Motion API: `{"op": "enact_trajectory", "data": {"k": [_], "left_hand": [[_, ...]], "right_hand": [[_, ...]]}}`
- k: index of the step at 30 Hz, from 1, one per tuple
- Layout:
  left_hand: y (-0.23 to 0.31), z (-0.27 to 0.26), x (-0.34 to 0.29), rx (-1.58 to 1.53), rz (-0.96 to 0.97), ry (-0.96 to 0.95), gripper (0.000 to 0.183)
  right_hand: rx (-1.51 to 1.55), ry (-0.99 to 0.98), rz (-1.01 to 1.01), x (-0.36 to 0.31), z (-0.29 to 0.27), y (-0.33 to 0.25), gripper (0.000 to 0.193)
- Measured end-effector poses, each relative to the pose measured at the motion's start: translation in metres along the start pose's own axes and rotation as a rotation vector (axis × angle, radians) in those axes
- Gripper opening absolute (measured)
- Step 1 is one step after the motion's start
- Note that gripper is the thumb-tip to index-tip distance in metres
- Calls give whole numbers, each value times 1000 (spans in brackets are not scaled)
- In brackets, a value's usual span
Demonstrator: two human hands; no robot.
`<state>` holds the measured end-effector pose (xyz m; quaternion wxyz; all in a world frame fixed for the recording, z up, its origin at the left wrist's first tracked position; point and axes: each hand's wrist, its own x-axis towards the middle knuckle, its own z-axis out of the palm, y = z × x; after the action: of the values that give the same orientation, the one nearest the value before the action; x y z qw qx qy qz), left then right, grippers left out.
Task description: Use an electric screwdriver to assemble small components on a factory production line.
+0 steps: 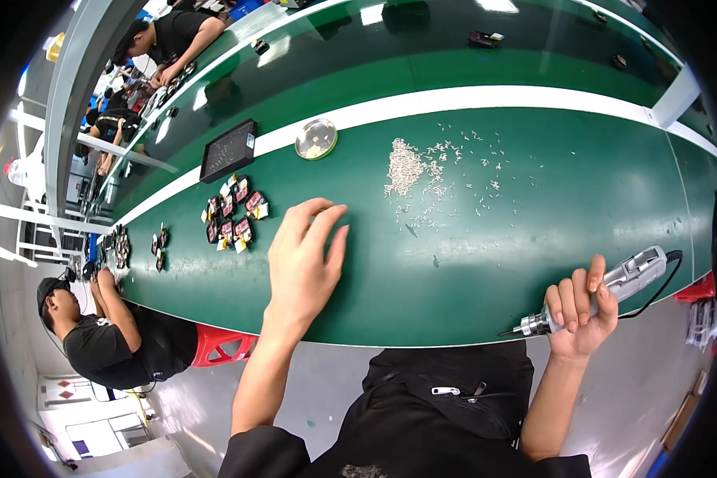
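My right hand (583,311) is wrapped round a silver electric screwdriver (639,271) near the table's front edge. Its bit points left, and a black cord trails from its back end. Over the green table hovers my left hand (304,259), fingers bent and apart, with nothing visible in it. Just left of that hand lies a cluster of small black devices (235,213) with yellow and white bits on them. Beyond my hands a heap of tiny silvery screws (406,167) spreads out to the right in loose scatter.
A round clear dish (316,139) with small pale pieces and a black tray (229,150) stand by the white rail (454,99). More black devices (160,247) lie farther left. A co-worker (107,334) sits at the left; another person (171,44) works across the line.
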<state>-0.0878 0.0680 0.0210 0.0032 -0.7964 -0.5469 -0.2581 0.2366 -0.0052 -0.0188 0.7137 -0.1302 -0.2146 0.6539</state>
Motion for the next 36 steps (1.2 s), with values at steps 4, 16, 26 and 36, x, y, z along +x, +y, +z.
{"op": "enact_trajectory", "data": {"k": [4, 16, 26, 36], "left_hand": [[21, 21, 33, 32, 76, -68, 21], [12, 39, 48, 133, 295, -75, 10], [10, 39, 34, -254, -11, 15, 14], [85, 24, -30, -728, -60, -141, 15]], "right_hand": [[87, 56, -42, -1, -1, -2, 10], [104, 20, -38, -2, -6, -3, 11], [129, 5, -29, -4, -1, -4, 8], [84, 67, -99, -3, 13, -4, 12]]}}
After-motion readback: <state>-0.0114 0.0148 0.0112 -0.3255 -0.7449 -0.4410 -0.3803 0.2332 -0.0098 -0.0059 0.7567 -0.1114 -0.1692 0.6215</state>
